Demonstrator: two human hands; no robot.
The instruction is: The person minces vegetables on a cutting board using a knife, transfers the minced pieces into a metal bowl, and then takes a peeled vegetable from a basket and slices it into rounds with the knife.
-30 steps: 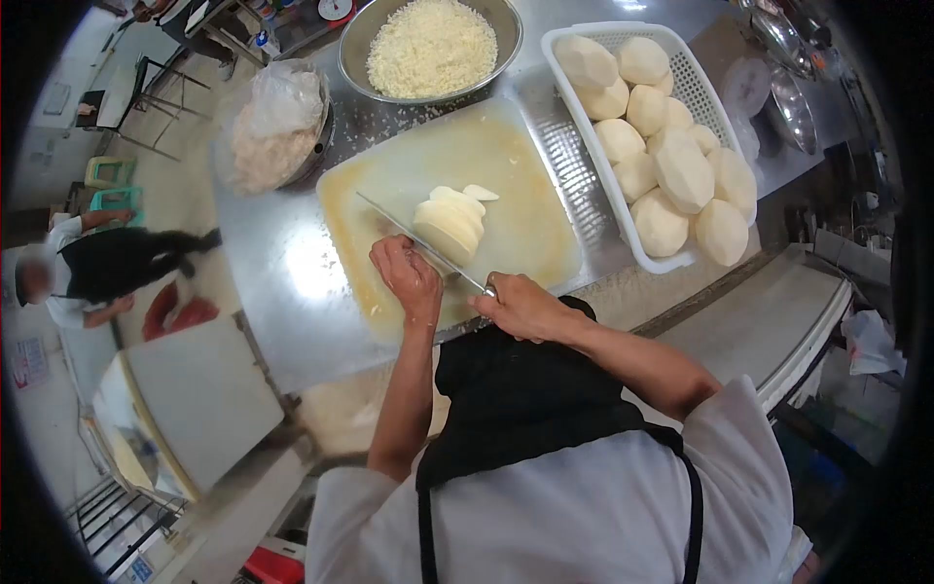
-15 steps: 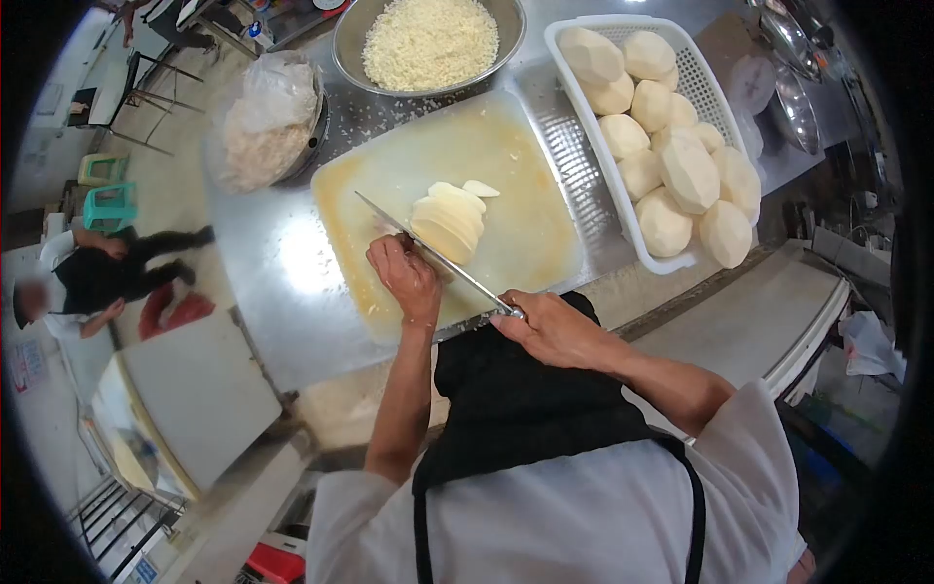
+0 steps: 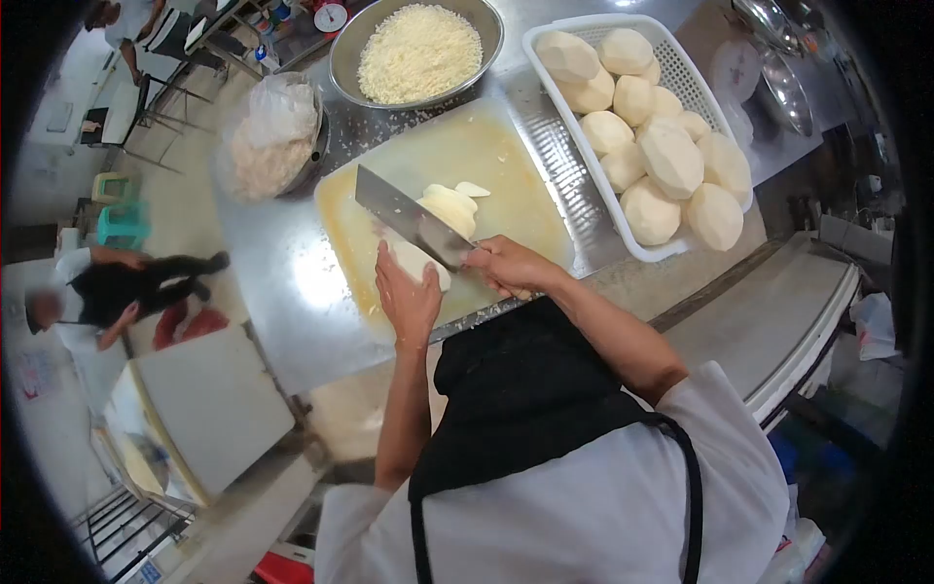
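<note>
My left hand [image 3: 407, 297] is curled around a pale cut piece of peeled root vegetable [image 3: 416, 263] on the cutting board [image 3: 486, 141]. A broad-bladed cleaver [image 3: 411, 216] is gripped by the handle in my right hand [image 3: 513, 267]. Its blade slants across the board, its broad face showing, between the held piece and a stack of pale slices [image 3: 449, 206]. One thin slice [image 3: 473, 189] lies just beyond that stack. The blade partly covers the slices, and I cannot tell whether it touches the held piece.
A white plastic basket [image 3: 623, 209] of peeled root vegetables [image 3: 671, 161] stands at the right. Behind the board is a steel bowl [image 3: 341, 73] of finely chopped pale pieces [image 3: 418, 54]; left of it sits a plastic-covered bowl [image 3: 272, 136]. Two other people are at the far left.
The cleaver's blade has turned from edge-on to show its broad face, and my right hand has moved up and forward. My left hand has shifted slightly, and the piece under it now shows.
</note>
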